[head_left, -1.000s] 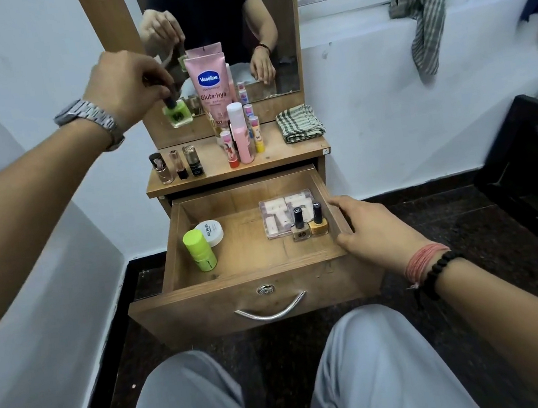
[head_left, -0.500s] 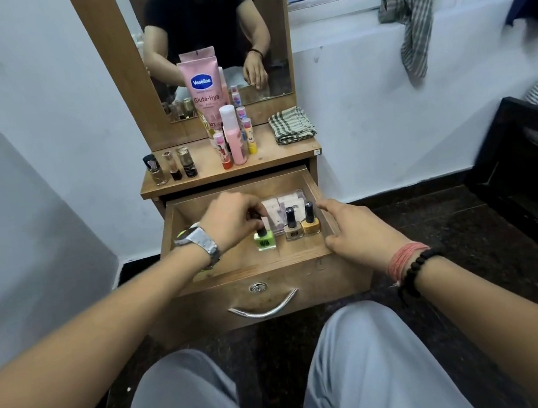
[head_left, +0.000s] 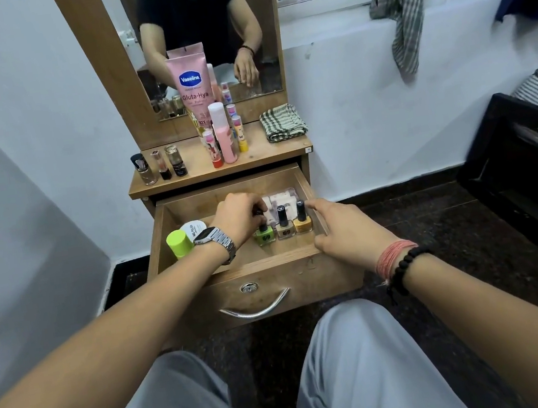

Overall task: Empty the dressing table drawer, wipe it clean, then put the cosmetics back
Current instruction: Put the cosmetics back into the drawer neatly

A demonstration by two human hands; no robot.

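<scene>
The left hand (head_left: 239,215) pinches the cap of a green nail polish bottle (head_left: 264,234) standing in the open drawer (head_left: 268,259), beside a beige bottle (head_left: 284,227). The right hand (head_left: 343,229) rests on the drawer's right front corner, fingers loosely bent, holding nothing.

1. The left hand (head_left: 240,215), up by the mirror a second ago, is now down in the drawer (head_left: 242,269).
2. The green polish bottle (head_left: 264,235) it carried now stands beside the beige bottle (head_left: 284,227).
</scene>
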